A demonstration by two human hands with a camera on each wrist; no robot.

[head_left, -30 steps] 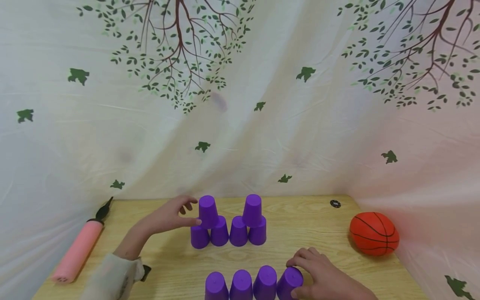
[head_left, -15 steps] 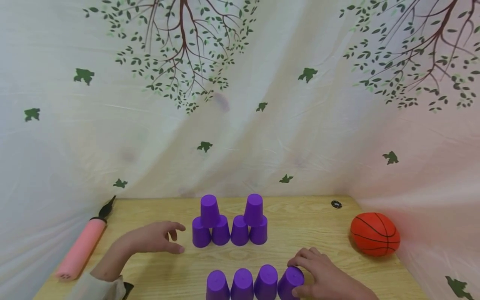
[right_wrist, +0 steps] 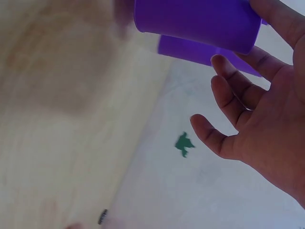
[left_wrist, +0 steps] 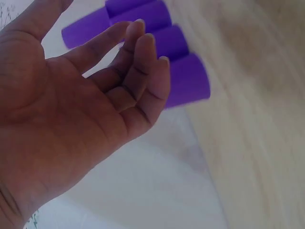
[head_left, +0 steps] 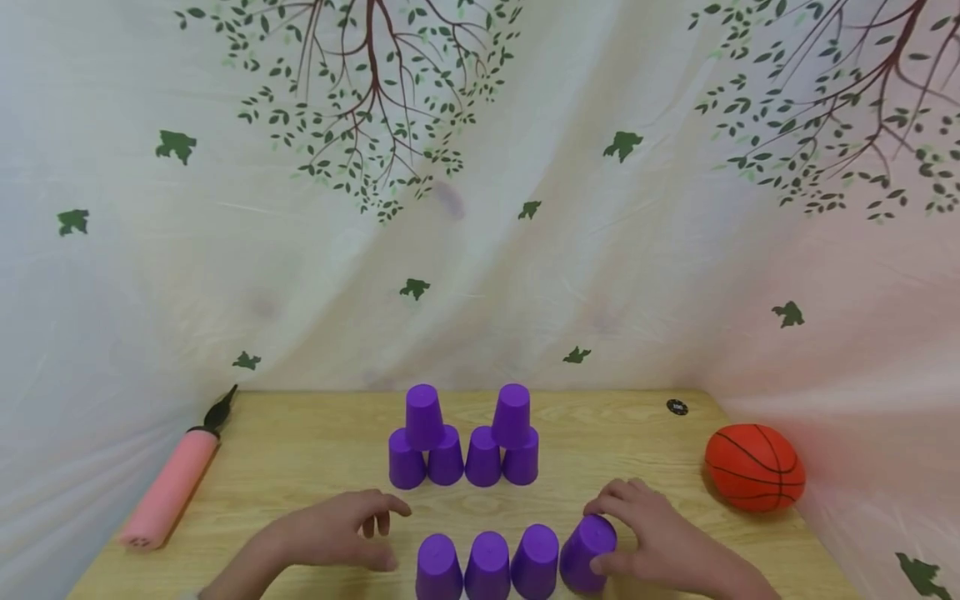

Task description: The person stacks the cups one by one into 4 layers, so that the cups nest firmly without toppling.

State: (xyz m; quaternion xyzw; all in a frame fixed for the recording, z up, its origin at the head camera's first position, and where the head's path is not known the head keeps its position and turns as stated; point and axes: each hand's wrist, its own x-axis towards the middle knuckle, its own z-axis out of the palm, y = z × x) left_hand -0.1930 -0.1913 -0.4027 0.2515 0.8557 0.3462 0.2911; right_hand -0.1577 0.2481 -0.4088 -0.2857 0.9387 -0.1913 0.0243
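At six o'clock on the bench (head_left: 600,450), a front row (head_left: 489,568) of four purple cups has its mouths turned down, and the end cup (head_left: 585,557) toward three o'clock is pinched between the thumb and fingers of the right hand (head_left: 651,537). That cup leans a little; whether its rim bears on the bench cannot be told. The hold runs across its sides, probably because the flat closed top offers little to grip and the neighbouring cup (head_left: 536,562), just beside it toward nine, crowds the other flank. At eight o'clock the left hand (head_left: 337,529) appears to hold nothing, its thumb and loosely bent fingers apart, near the row's nine o'clock end. Toward twelve stand the eleven o'clock stack (head_left: 424,418) and, just beside it, the one o'clock stack (head_left: 512,417), each a single cup straddling two; wide mouths down likely give a steadier foot. Farther out, a red ball (head_left: 753,467) sits at three, a black chip (head_left: 677,407) at two, and a pink pump (head_left: 171,492) at nine, its nozzle toward twelve. Behind hangs a printed cloth (head_left: 480,333). None of these obstructs the hands; the row itself seems the nearest barrier before the stacks.
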